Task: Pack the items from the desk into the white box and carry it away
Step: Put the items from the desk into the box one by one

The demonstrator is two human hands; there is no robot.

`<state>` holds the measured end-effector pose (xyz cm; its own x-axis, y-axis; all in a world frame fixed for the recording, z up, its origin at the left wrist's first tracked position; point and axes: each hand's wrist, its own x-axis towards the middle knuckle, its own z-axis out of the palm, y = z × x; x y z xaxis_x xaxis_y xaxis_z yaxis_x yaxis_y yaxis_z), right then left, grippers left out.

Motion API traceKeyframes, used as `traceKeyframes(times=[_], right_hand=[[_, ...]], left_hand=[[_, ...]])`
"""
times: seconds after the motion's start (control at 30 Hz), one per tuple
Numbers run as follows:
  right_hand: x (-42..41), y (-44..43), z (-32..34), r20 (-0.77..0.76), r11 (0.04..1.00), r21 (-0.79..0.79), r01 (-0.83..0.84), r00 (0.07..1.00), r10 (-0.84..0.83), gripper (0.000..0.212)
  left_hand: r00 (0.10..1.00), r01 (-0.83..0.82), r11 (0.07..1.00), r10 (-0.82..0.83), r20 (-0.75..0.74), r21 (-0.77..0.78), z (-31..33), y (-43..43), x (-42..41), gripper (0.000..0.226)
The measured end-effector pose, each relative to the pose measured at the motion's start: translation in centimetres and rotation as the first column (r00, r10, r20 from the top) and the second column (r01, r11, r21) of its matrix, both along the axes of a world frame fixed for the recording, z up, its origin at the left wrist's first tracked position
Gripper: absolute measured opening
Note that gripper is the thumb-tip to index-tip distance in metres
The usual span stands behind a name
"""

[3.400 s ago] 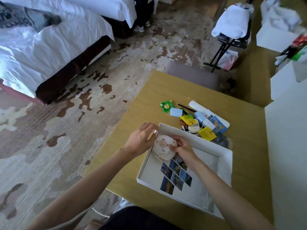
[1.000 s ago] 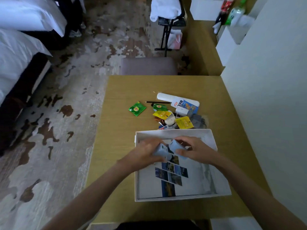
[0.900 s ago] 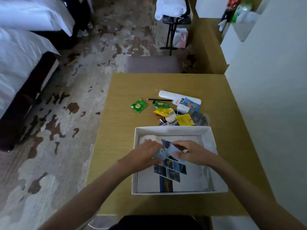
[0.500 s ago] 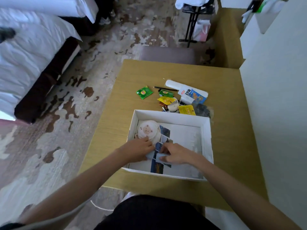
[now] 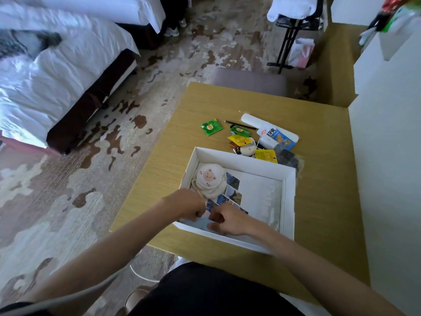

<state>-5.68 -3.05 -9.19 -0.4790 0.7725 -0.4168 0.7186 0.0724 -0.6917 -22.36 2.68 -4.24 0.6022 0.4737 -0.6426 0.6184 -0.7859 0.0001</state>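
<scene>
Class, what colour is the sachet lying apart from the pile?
The sachet is green; head view shows it.

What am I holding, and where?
A pale blue packet in the box; left hand seems to pinch its left end, right hand its right end.

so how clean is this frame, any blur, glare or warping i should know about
Head view: the wide lens skews the desk; daylight blows out the bed, and the top corners are smeared; the logo on the green packet shows, its print unreadable; left hand and right hand, pinching a blue packet, look soft.
</scene>
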Motion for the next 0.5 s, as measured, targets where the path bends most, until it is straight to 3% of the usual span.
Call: traceKeyframes(times=[0.13, 0.23, 0.3, 0.37, 0.5], right_hand=[[0.1, -0.3, -0.1, -0.072, 0.999, -0.042, 0.026, 0.997, -0.029, 0.029], [1.1, 0.2, 0.3, -0.101, 0.996, -0.027, 0.08, 0.991, -0.083, 0.021], [2.4, 0.7, 0.8, -0.137, 0.982, 0.003, 0.188, 0.973, -0.186, 0.016], [4.1, 1.5, 1.7, -0.183, 0.949, 0.056, 0.309, 0.938, -0.295, 0.014], [7.7, 4.1, 4.0, -0.288, 0.83, 0.172, 0.53, 0.833, -0.472, 0.009]], left_hand=[[0.998, -0.055, 0.998, 0.053, -0.046, -0.042, 0.2, 0.0, 0.1, 0.024], [0.988, -0.146, 0.987, 0.149, 0.032, -0.06, 0.4, 0.8, 0.7, 0.031], [0.957, -0.211, 0.976, 0.217, 0.195, -0.049, 1.1, 1.6, 1.3, 0.026], [0.871, -0.277, 0.96, 0.264, 0.415, -0.029, 1.7, 2.7, 1.8, 0.023], [0.67, -0.308, 0.95, 0.184, 0.72, 0.044, 2.0, 5.6, 3.6, 0.023]])
